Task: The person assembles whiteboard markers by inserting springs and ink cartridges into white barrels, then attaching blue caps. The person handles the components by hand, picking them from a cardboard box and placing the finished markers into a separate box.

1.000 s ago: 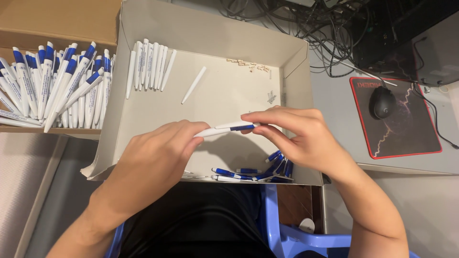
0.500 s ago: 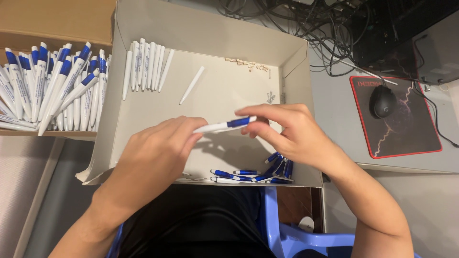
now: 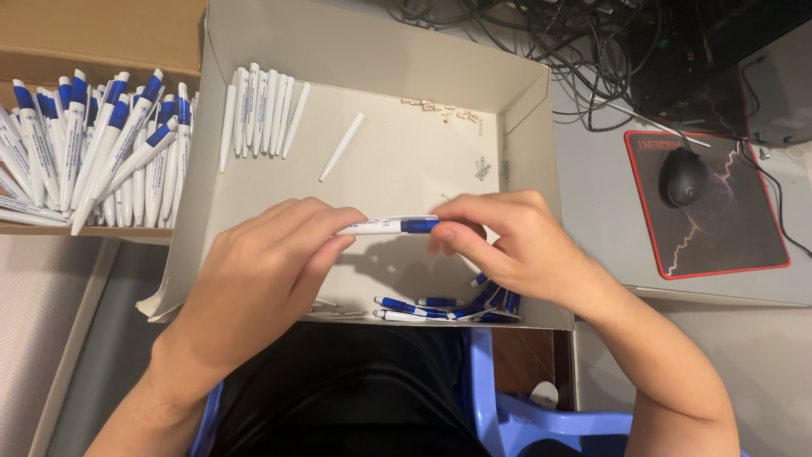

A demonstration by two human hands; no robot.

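1. Smooth, slightly glossy plastic: white-and-blue pen (image 3: 391, 225) pinched between left hand (image 3: 254, 279) and right hand (image 3: 507, 241).
2. Matt pale cardboard: shallow box (image 3: 381, 51) under both hands.
3. Glossy white plastic: pen barrels (image 3: 258, 114) beyond the left hand.
4. Rough brown cardboard: carton (image 3: 101, 34) far left of the left hand.
5. Matt black cloth-like surface, red-edged: mouse pad (image 3: 719, 211) right of the right hand.
6. Smooth black plastic: mouse (image 3: 683, 178) on it.

Both hands, left hand (image 3: 262, 271) and right hand (image 3: 507, 241), pinch a white-and-blue pen (image 3: 389, 226) above the cardboard box (image 3: 381, 51).
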